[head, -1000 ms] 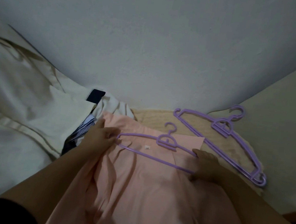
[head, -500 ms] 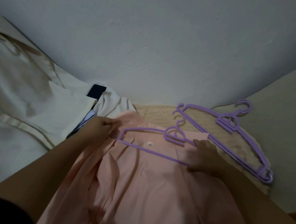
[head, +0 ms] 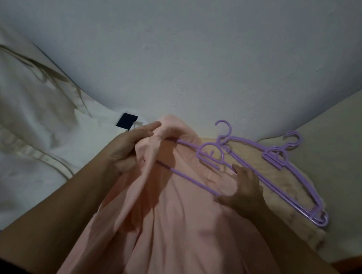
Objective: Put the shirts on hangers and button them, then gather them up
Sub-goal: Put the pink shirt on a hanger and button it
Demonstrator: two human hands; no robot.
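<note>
A pink shirt (head: 173, 225) lies spread in front of me on the bed. A purple hanger (head: 210, 154) rests on its upper part, its left end tucked under the shirt's shoulder. My left hand (head: 127, 147) grips the pink fabric at that shoulder and holds it up over the hanger's end. My right hand (head: 245, 189) presses on the hanger's right arm and bottom bar. A second purple hanger (head: 276, 160) lies to the right on a tan cloth, apart from my hands.
A white pillow (head: 21, 120) and white clothes with a dark label (head: 127, 121) lie at the left. A pale wall (head: 185, 48) rises right behind the shirt. A cream sheet (head: 341, 153) covers the right side.
My left hand has lifted the shirt's shoulder fabric up and over the hanger's left end. The hanger has slid up towards the wall, and my right hand moved with it.
</note>
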